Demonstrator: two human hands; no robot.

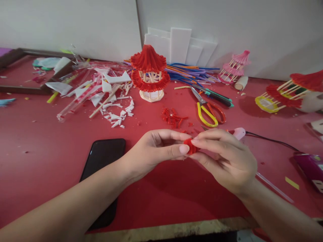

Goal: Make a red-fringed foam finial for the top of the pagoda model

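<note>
Between the fingertips of both hands is a small fuzzy red piece (191, 147), which looks like bent pipe cleaner. My left hand (161, 146) pinches it from the left, thumb in front. From the right, the thumb and fingers of my right hand (224, 154) close on its other side. Part of the piece is hidden by the fingers. Just beyond the hands lie red pipe cleaner scraps (173, 117). Farther back stands a model pavilion (148, 74) with two ruffled red roofs on thin sticks. Scissors (208, 109) with yellow and red handles lie to its right.
A black phone (101, 158) lies beside my left forearm. White foam scraps (118, 116) and plastic wrappers (78, 101) cover the back left. Coloured pipe cleaners (191, 72), a cutter knife (218, 96), a glue gun (238, 133) with its cord, and other small pavilions (285, 92) lie toward the right.
</note>
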